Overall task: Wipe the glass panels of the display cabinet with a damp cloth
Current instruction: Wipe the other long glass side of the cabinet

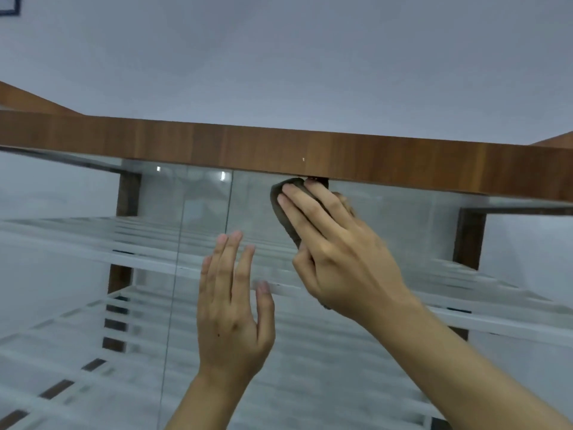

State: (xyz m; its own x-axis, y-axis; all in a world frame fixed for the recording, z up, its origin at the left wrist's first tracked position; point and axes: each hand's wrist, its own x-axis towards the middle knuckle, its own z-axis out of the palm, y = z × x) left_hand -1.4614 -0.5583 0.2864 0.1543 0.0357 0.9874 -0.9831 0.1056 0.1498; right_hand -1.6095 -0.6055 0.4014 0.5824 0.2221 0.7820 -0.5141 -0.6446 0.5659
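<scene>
Head camera view, looking up and forward at a glass-fronted display cabinet. A broad band of reddish-brown wood, the cabinet's top rail (279, 150), is seen running across the middle of the view, with a plain pale grey wall (279, 57) above it. The corner of a dark picture frame (11, 7) is cut off at the upper left edge.

Below the rail, a clear glass front panel (403, 231) is seen, and a thin vertical seam (230, 197) is visible where it meets the next pane on the left. Behind the glass, frosted, white-edged glass shelves (148, 252) are stacked level upon level. Dark brown wooden uprights (128, 193) are seen at the back left and back right.

A small dark grey-brown cloth (283, 209) is pressed against the glass panel just under the top rail, slightly right of the seam. It is covered by the right hand (338, 243), whose fingers are laid flat and slightly spread over it, with the fingertips pointing up and to the left. The thumb is bent at the cloth's lower edge. A little more of the cloth shows beneath the wrist.

The left hand (231, 305) is raised lower down and just to the left of the right hand, with nothing held. Its fingers are straight and point upward, the palm is turned toward the glass, and the thumb is spread out to the right. Whether the glass is touched by it cannot be told. Both bare forearms enter from the bottom edge.
</scene>
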